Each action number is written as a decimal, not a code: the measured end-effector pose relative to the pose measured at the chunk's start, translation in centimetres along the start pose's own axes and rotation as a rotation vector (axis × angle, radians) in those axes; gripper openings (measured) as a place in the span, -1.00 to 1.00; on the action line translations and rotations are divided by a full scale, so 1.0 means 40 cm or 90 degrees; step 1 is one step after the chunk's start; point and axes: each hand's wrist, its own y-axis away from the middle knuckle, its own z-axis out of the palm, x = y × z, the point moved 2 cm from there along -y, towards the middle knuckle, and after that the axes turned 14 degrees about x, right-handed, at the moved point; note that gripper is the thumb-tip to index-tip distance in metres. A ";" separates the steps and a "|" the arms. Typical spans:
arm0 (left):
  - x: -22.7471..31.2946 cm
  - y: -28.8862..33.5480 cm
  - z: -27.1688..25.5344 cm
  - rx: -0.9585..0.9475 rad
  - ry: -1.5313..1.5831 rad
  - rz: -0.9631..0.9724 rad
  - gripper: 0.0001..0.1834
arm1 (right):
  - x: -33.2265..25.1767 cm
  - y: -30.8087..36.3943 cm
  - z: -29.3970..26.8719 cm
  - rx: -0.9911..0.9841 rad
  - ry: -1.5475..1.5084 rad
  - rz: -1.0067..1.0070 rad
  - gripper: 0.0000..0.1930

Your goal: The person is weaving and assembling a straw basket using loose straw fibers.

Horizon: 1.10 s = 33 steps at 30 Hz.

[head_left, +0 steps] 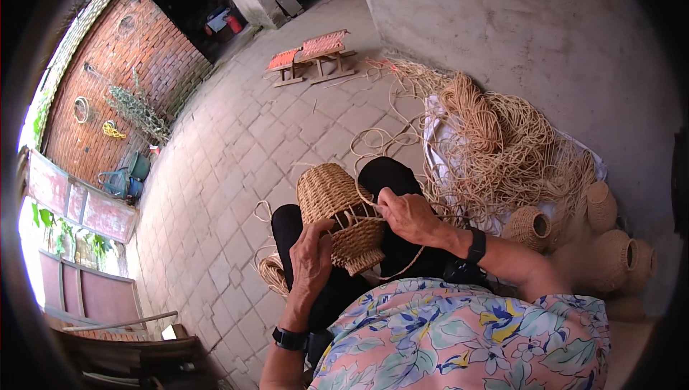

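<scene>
A tan woven basket lies tilted across my lap between my dark-clad knees. A gap across its middle shows several bare upright strands, with weaving above and below. My left hand is closed on the basket's left side by this gap; its fingertips are partly hidden. At the gap's right end, my right hand pinches a thin tan cord. A length of cord also hangs below that hand, across my lap.
A large heap of loose tan cord lies on white sheeting to the right, against a grey wall. Several woven vessels sit beside it. Two low stools stand farther off on the tiled floor. A cord coil lies by my left knee.
</scene>
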 end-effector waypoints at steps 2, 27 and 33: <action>-0.004 -0.001 0.009 -0.010 -0.012 -0.008 -0.75 | 0.014 -0.014 -0.001 0.039 0.106 -0.049 -0.84; -0.016 -0.027 0.091 -0.342 0.325 -0.620 -0.54 | 0.085 -0.084 -0.023 -0.226 -0.621 0.498 -0.79; -0.017 0.036 0.087 -0.220 0.364 -0.563 -0.56 | 0.033 -0.027 0.058 -0.245 -0.510 0.524 -0.90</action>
